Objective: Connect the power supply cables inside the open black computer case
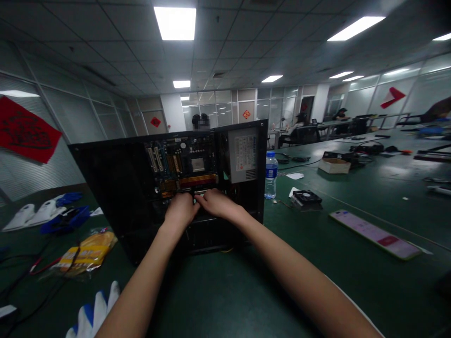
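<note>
Your bare arms (141, 279) reach over the green table (211, 286) to the black computer case (116, 183), standing open in front of you. Your left hand (180, 210) and right hand (219, 203) curl in low by the circuit board (201, 150), thumbs close together. Fingertips are hidden, so I can't tell how wide each grip is or what it has. The case looks stiff and likely heavy: hold its outer edges. Board parts could break easily, so press softly.

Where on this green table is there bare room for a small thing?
Bare: the green table between left forearm and right forearm, in front of the PC case; also between right forearm, cooling fan and smartphone. Crowded: its left side, with glove and bread packet.
</note>
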A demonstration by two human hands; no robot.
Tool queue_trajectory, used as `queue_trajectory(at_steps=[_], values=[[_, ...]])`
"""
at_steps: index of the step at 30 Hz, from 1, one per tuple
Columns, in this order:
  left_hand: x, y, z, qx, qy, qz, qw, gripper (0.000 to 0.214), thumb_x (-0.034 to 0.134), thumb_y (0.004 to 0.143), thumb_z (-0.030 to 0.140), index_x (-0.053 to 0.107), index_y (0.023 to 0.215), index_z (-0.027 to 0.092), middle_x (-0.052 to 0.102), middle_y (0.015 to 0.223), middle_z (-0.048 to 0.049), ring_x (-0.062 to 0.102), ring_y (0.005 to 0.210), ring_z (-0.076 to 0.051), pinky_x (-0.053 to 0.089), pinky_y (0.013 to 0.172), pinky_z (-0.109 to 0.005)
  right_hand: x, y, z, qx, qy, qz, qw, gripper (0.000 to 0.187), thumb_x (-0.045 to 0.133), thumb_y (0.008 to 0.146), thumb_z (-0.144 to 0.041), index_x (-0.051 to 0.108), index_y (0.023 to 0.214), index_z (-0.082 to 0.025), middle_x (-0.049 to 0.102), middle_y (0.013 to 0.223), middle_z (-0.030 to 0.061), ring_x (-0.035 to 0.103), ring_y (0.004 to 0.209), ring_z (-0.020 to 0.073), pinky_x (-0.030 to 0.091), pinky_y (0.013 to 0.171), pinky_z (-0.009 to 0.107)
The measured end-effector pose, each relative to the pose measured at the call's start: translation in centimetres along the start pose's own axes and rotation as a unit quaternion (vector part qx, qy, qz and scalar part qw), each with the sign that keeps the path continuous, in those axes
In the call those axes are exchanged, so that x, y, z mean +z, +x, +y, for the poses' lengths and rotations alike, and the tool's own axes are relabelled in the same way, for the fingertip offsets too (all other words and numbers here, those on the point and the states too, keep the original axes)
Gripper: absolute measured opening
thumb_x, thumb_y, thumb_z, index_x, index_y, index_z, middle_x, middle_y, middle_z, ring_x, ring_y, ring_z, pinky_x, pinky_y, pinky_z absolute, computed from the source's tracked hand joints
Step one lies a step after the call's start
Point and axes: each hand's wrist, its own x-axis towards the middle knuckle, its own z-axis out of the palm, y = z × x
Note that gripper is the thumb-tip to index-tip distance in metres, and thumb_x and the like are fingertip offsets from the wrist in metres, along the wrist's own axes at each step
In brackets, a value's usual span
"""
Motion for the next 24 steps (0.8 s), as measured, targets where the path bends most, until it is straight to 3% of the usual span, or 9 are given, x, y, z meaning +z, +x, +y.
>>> queue_trajectory(at_steps=[4, 8, 11, 14, 18, 24], values=[[-0.1, -0.5, 0.1, -0.015, 0.017, 0.038, 0.999, 0.049, 0.039, 0.092, 0.043, 0.077, 0.090, 0.013, 0.073, 0.085, -0.0221, 0.070, 0.084, -0.033, 0.051, 0.069, -0.035, -0.1, 0.1, 0.1, -0.012, -0.029, -0.062, 0.998, 0.047, 0.034, 0.102, -0.033, 0.072, 0.110, -0.007, 0.070, 0.112, 0.0233, 0.067, 0.106, 0.0302, 0.047, 0.082, 0.031], [0.0, -0.5, -0.2, 0.025, -0.026, 0.005, 0.999, 0.047, 0.038, 0.093, 0.041, 0.077, 0.081, 0.017, 0.074, 0.081, -0.0166, 0.070, 0.078, -0.027, 0.047, 0.065, -0.031, 0.0, 0.6, 0.4, 0.034, -0.036, -0.201, 0.978, 0.037, 0.052, 0.095, -0.036, 0.075, 0.105, -0.009, 0.071, 0.111, 0.0203, 0.068, 0.105, 0.0308, 0.049, 0.080, 0.031], [0.0, -0.4, -0.4, 0.023, -0.038, -0.001, 0.999, 0.046, 0.039, 0.093, 0.042, 0.077, 0.080, 0.018, 0.075, 0.082, -0.0152, 0.070, 0.078, -0.026, 0.045, 0.063, -0.029, 0.2, 0.9, 0.6, 0.062, -0.021, -0.232, 0.970, 0.039, 0.057, 0.091, -0.042, 0.075, 0.105, -0.010, 0.071, 0.112, 0.0195, 0.068, 0.103, 0.0325, 0.050, 0.078, 0.033], [0.2, -0.1, -0.8, 0.025, -0.055, 0.007, 0.998, 0.047, 0.040, 0.093, 0.045, 0.076, 0.080, 0.019, 0.075, 0.083, -0.0146, 0.070, 0.079, -0.025, 0.044, 0.063, -0.029, 0.2, 0.6, 0.5, 0.049, -0.014, -0.169, 0.984, 0.043, 0.052, 0.094, -0.042, 0.072, 0.111, -0.007, 0.069, 0.115, 0.0220, 0.068, 0.103, 0.0319, 0.048, 0.077, 0.032], [0.7, 0.7, -1.6, 0.044, -0.141, 0.026, 0.989, 0.048, 0.040, 0.094, 0.047, 0.074, 0.081, 0.018, 0.076, 0.084, -0.0115, 0.069, 0.080, -0.024, 0.043, 0.065, -0.028, -0.3, 0.3, -0.1, 0.041, 0.008, 0.007, 0.999, 0.043, 0.043, 0.099, -0.038, 0.073, 0.098, -0.008, 0.073, 0.101, 0.0211, 0.068, 0.094, 0.0273, 0.044, 0.074, 0.029], [0.0, 1.8, -3.6, -0.003, -0.305, 0.073, 0.949, 0.049, 0.037, 0.095, 0.049, 0.072, 0.088, 0.014, 0.076, 0.098, -0.0110, 0.068, 0.096, -0.026, 0.049, 0.076, -0.029, -0.6, 0.9, -0.1, 0.029, 0.143, 0.206, 0.968, 0.039, 0.043, 0.098, -0.041, 0.061, 0.074, -0.016, 0.066, 0.071, 0.0046, 0.060, 0.068, 0.0155, 0.036, 0.062, 0.025]])
